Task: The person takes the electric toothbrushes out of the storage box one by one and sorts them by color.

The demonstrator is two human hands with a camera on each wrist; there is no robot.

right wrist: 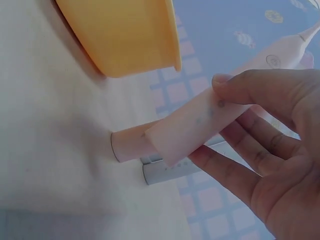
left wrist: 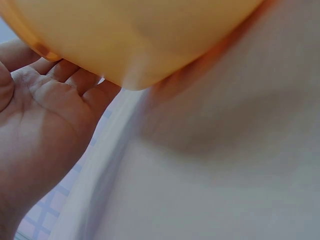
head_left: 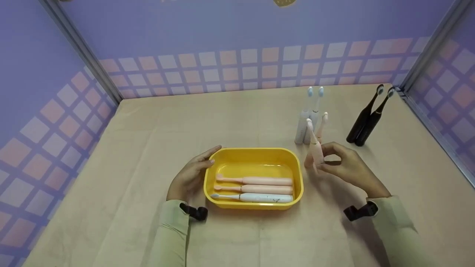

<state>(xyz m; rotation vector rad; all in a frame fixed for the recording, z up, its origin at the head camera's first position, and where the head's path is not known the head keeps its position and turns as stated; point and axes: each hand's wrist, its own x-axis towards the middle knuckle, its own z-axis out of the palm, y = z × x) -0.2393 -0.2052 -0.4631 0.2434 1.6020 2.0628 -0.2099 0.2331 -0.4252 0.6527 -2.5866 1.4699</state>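
Note:
My right hand (head_left: pixel 349 168) pinches a pink electric toothbrush (head_left: pixel 316 151) between thumb and fingers, its head up. In the right wrist view the base of this toothbrush (right wrist: pixel 187 127) is raised off the table and tilted. With the thumb over the rim and fingers against the outer wall, my left hand (head_left: pixel 189 178) grips the left end of a yellow box (head_left: pixel 256 150). Two pink toothbrushes (head_left: pixel 265 181) and a white toothbrush (head_left: pixel 265 197) lie side by side in the box, heads to the left. Behind the held one stands another pink toothbrush (head_left: pixel 324 120), partly hidden.
Two white toothbrushes (head_left: pixel 302 126) stand upright just behind the pink ones. Farther right, two black toothbrushes (head_left: pixel 365 126) stand close together. A cream cloth (head_left: pixel 148 148) covers the table, and tiled-pattern panels (head_left: pixel 248 63) enclose its back and sides.

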